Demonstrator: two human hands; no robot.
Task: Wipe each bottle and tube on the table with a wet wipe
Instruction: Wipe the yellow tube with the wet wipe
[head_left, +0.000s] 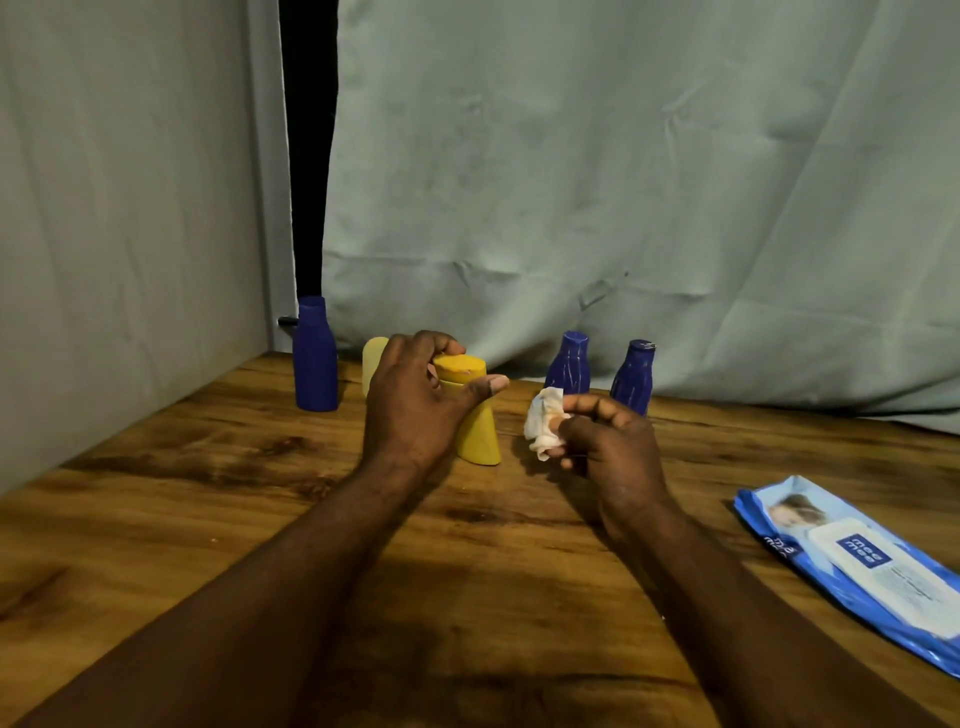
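Tabletop (208, 519), left to right: tall blue bottle (315, 358), pale tube (374, 358) behind the left hand (415, 400), whose fingers curl over the yellow bottle (478, 431) cap. The right hand (608, 441) pinches a crumpled wipe (543, 421) just beside it, not touching; then two small blue bottles (569, 364) (634, 376) and one wipes pack (852, 561). Count: three blue, two yellow; the yellow bottle looks in progress, can't tell which others are done.

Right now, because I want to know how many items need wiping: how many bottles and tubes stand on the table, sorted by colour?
Blue: 3, the tall bottle, the middle small bottle and the right small bottle
Yellow: 1, the yellow container that the left hand grips
Pale yellow: 1, the pale container behind that hand
Total: 5
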